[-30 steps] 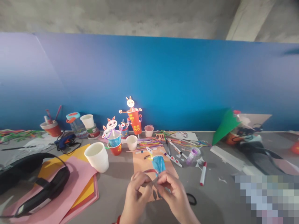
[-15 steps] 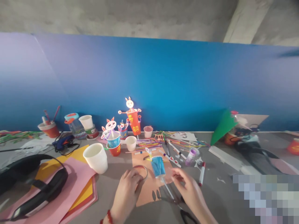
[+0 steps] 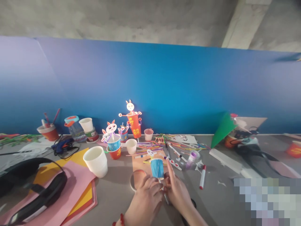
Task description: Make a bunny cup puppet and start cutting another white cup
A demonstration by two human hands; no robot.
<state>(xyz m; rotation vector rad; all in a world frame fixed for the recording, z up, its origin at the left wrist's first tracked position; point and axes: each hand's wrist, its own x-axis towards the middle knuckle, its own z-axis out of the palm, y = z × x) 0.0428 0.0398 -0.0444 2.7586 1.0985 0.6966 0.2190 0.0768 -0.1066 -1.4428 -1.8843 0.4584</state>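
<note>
1. From where I stand, the hands have just come together: half a second ago they were well apart, and now both meet at the white stick (image 3: 160,180) below the small blue cup (image 3: 157,168).
2. That cup sits over the orange paper (image 3: 138,162), on the middle part of the bench (image 3: 110,193), tilted a little, with a cut-out rabbit head (image 3: 150,153) just beyond it. Its stick points back toward the person.
3. The right hand (image 3: 175,188) has a narrow grip, its bent fingers seemingly closed about the stick; the forefinger stands out straight along the cup's right side.
4. The left hand (image 3: 148,196) lies across from it, fingers bunched at the stick. Its fingertips are hidden from me, so I can't tell whether that grip is pinching anything.
5. The paper loop (image 3: 131,182), pinched in the left hand half a second ago, now shows beside those fingers, over the orange paper's left edge. Whether it is let go, I can't say.
6. To me, this means attention has passed from the loop to the cup and stick.
7. Toward the back edge of the bench, a rabbit figure on red cups (image 3: 134,121) stands upright.
</note>
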